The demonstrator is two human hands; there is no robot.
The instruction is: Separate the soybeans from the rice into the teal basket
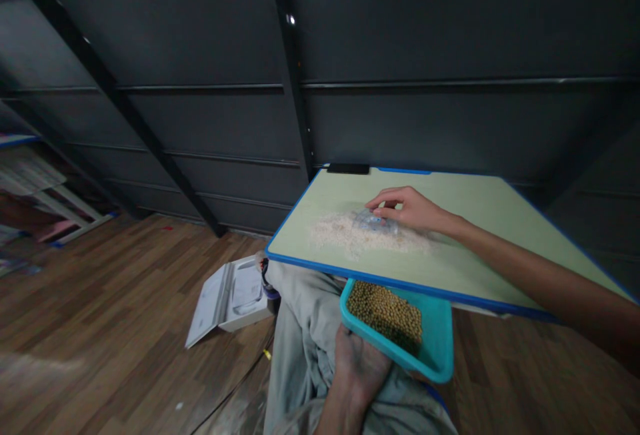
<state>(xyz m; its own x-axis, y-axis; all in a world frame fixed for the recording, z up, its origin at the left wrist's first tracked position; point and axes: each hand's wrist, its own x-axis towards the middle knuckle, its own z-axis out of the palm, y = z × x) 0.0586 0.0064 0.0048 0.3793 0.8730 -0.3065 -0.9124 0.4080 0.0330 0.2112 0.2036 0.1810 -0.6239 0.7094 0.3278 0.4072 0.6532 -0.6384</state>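
Note:
My left hand [359,361], palm up, supports a teal plastic tray [443,338] from below at the table's front edge. Round yellowish-brown beans [385,311] fill the tray's left part, while bare teal shows on its right. Over the table, my right hand [407,209] pinches a crumpled clear plastic piece, apparently a bag [367,220], between thumb and fingers. Beneath and around it spreads a thin layer of pale grains [345,238] that look like rice. The underside of the tray and most of my left fingers are hidden.
The pale green table [465,195] has a blue rim, with a black flat object [349,169] at its far edge. A dark panelled wall [450,121] stands behind. An open white box [245,291] and a cable [235,388] lie on the wooden floor at left.

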